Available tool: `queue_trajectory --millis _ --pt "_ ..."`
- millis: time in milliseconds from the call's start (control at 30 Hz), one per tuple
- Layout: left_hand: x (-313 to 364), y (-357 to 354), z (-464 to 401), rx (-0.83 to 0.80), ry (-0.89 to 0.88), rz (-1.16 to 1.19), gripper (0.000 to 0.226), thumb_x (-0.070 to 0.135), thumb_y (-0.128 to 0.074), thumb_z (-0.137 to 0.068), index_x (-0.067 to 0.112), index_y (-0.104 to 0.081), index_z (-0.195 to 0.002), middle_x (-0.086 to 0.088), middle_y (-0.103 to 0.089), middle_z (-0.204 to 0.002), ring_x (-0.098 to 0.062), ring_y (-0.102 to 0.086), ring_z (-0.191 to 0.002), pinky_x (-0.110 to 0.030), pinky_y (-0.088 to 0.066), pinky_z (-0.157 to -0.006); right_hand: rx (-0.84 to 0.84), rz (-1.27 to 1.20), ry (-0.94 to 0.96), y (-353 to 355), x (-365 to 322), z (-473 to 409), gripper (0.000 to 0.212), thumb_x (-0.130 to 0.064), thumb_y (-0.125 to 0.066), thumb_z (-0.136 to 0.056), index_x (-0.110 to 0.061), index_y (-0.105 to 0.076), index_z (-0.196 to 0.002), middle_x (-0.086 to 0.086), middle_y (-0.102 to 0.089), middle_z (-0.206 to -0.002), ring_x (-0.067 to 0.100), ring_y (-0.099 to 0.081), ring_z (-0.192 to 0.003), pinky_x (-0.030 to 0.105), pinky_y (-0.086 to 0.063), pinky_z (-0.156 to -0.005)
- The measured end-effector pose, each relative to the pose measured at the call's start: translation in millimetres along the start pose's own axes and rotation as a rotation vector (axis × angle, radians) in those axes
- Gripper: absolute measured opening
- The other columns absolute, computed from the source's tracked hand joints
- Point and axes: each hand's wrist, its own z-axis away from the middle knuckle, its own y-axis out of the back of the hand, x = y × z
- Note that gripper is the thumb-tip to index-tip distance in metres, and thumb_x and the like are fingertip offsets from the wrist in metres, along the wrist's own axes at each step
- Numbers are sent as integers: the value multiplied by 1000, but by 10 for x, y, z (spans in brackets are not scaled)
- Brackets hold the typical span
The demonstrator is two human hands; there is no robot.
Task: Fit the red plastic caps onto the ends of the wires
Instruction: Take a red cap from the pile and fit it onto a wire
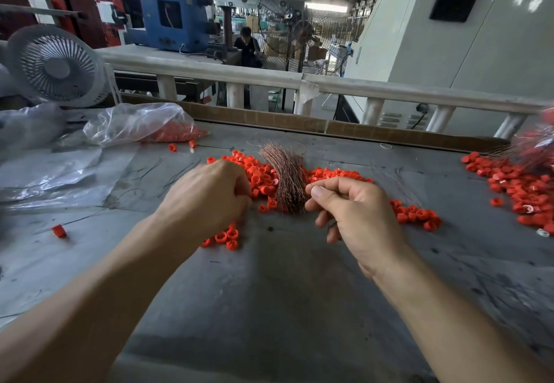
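Left hand (207, 197) is curling into the caps (263, 177), contents hidden; right hand (350, 212) is pinching thin wires (287, 179). They're looking floppy, so I'd be gripping near the tip.

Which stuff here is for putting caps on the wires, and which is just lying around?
For the job:
red caps
copper wire bundle
left hand
right hand

Just lying about:
plastic bag
white fan
stray cap
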Motion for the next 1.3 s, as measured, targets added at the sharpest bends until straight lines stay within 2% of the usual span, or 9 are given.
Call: queue_trajectory --millis 67,167,300,400,467,633,833,1133,1300 --pt "10 15 -11 77 -10 66 7 25 -72 -89 31 -72 -93 12 -70 -85 -11 -65 -80 -34 -57 -74 3 14 14 0 -1 5 18 -14 -65 -98 -21 -77 -86 0 -75 -75 8 -59 -57 23 -43 -42" --pt "102 -4 -2 127 -55 337 17 18 -75 -89 31 -75 -99 14 -73 -89 -4 -67 -80 -23 -56 -71 2 14 45 -9 -16 17 18 -16 -66 -98 -24 -77 -87 -1 -74 -72 7 -57 -56 22 -41 -43" --pt "252 -64 60 66 -123 779 28 7 -78 -87 28 -75 -104 6 -75 -89 -11 -72 -75 -25 -59 -67 1 -50 114 -12 -72 35 11 -14 -68 -97 -22 -75 -94 2 -74 -73 4 -58 -56 16 -41 -46" --pt "316 -115 80 22 -139 995 31 -2 -79 -83 19 -72 -104 -1 -77 -94 -16 -74 -87 -28 -60 -80 13 -69 190 -2 -101 50 9 -14 -69 -96 -21 -73 -93 3 -73 -74 4 -59 -58 14 -41 -48" --pt "337 -129 84 -9 -138 1082 28 -7 -78 -82 14 -72 -101 -3 -77 -91 -18 -75 -86 -28 -60 -82 14 -54 224 -1 -105 55 9 -14 -70 -96 -21 -73 -91 2 -73 -73 4 -58 -58 14 -40 -49" --pt "333 -140 95 -101 -144 1207 27 -12 -72 -84 9 -73 -101 -12 -77 -97 -27 -74 -93 -36 -60 -91 4 -25 251 -22 -101 61 12 -10 -72 -94 -21 -75 -88 -3 -73 -70 0 -58 -55 8 -39 -50" --pt "325 -158 98 -151 -135 1305 27 -14 -67 -86 7 -74 -103 -9 -77 -94 -19 -73 -88 -24 -58 -81 13 2 272 -26 -115 66 13 -11 -73 -93 -23 -75 -87 -4 -73 -71 -1 -60 -58 8 -42 -54" --pt "313 -180 80 -215 -102 1388 27 -2 -67 -87 15 -79 -105 -21 -73 -107 -31 -73 -98 -37 -60 -92 5 30 284 -29 -110 72 13 -12 -73 -93 -23 -75 -87 -2 -74 -74 4 -64 -64 12 -45 -58" --pt "339 -181 99 -198 -85 1385 26 3 -73 -81 8 -76 -106 -20 -73 -100 -25 -73 -88 -27 -60 -79 23 15 294 -33 -119 78 14 -10 -72 -93 -23 -75 -86 -4 -73 -71 1 -63 -62 11 -46 -59"
